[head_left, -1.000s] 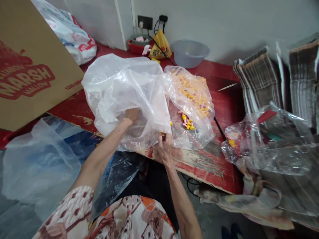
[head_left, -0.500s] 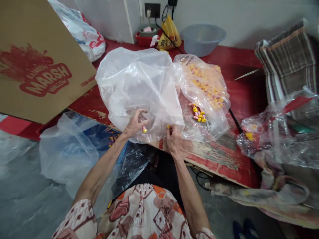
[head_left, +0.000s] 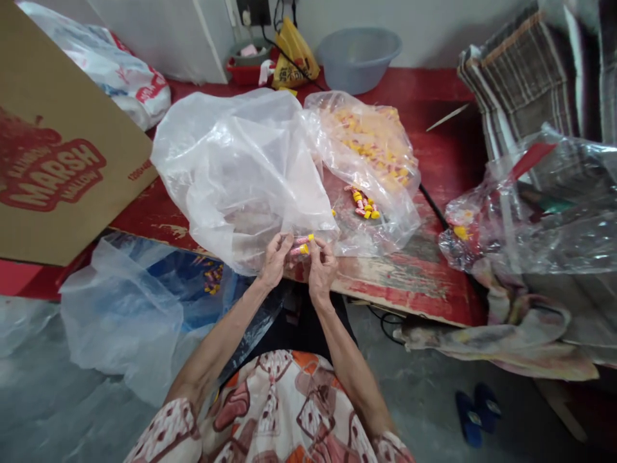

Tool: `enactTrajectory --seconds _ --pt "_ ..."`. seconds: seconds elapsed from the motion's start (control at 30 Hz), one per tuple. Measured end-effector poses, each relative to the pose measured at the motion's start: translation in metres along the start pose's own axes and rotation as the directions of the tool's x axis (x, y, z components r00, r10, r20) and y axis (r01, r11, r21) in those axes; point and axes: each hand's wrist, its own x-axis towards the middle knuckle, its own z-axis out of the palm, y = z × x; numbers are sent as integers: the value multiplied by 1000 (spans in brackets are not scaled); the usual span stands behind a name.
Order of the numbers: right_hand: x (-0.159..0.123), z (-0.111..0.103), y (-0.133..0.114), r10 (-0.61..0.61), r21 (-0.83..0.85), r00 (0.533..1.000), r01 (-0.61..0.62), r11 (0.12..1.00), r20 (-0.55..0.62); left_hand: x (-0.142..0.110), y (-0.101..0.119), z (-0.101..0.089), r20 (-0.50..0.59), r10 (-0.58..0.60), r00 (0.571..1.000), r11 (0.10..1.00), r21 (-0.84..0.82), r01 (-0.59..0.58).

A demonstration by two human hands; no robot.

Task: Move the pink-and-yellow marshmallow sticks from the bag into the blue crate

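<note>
Two small pink tubes with yellow caps (head_left: 299, 249) lie side by side between my hands, at the bench's front edge. My left hand (head_left: 276, 258) is closed on their pink ends. At the capped ends, my right hand (head_left: 322, 265) pinches the upper tube by its yellow cap. Just behind the hands spreads a large cloudy plastic bag (head_left: 241, 154). To its right is a clear plastic bag (head_left: 328, 128) full of similar yellow-and-pink pieces, with a small group of capped tubes (head_left: 365, 204) near its mouth.
A marshmallow carton (head_left: 58, 173) stands at the left. Below the bench edge, a blue-lined plastic bag (head_left: 164, 270) holds more small pieces. A grey basin (head_left: 359, 58) and a yellow bag (head_left: 295, 54) are at the back. Striped cloth (head_left: 520, 96) and crumpled clear plastic (head_left: 573, 206) lie right.
Both hands have come together at the bench edge, each having been apart with a yellow-capped piece at its fingers. Two tubes now lie side by side between them. The view has shifted.
</note>
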Motion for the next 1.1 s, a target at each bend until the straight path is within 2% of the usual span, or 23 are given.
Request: enactTrajectory --seconds 0.1,0.17,0.23,0.33,0.4,0.53,0.6,0.67,0.73,0.83,0.93,1.0,1.1 --pt "-1 -35 5 -130 -206 991 122 971 -25 2 -1 -3 79 91 993 946 303 -111" --pt "6 -60 10 -168 -328 985 146 933 -40 4 -2 1 207 151 967 815 528 -241" --pt "19 -83 16 -176 -410 979 121 904 -100 6 -2 9 335 154 930 637 686 -353" --pt "51 -110 27 -207 -492 964 100 865 -168 16 2 20 449 71 890 436 789 -433" --pt "75 -120 33 -253 -543 952 123 830 -170 24 10 22 496 23 868 382 798 -466" --pt "114 -123 39 -265 -682 957 119 722 -113 33 25 14 579 -16 815 435 738 -516" --pt "124 -120 41 -231 -749 971 109 653 -60 30 23 12 573 29 819 444 727 -524" --pt "129 -118 41 -203 -789 978 87 608 -48 24 16 13 532 88 842 391 760 -520" --pt "133 -116 42 -191 -803 979 59 592 -69 20 10 18 511 94 855 307 802 -513" --pt "136 -114 41 -188 -812 980 58 581 -65 20 9 25 567 35 823 245 794 -557" --pt "140 -113 40 -178 -822 984 85 563 -20 19 14 28 591 104 800 257 761 -596" --pt "141 -113 39 -163 -826 987 87 556 -6 14 15 31 546 140 826 227 795 -563" --pt "140 -116 38 -160 -818 987 87 569 -6 6 16 36 528 37 849 129 840 -528"
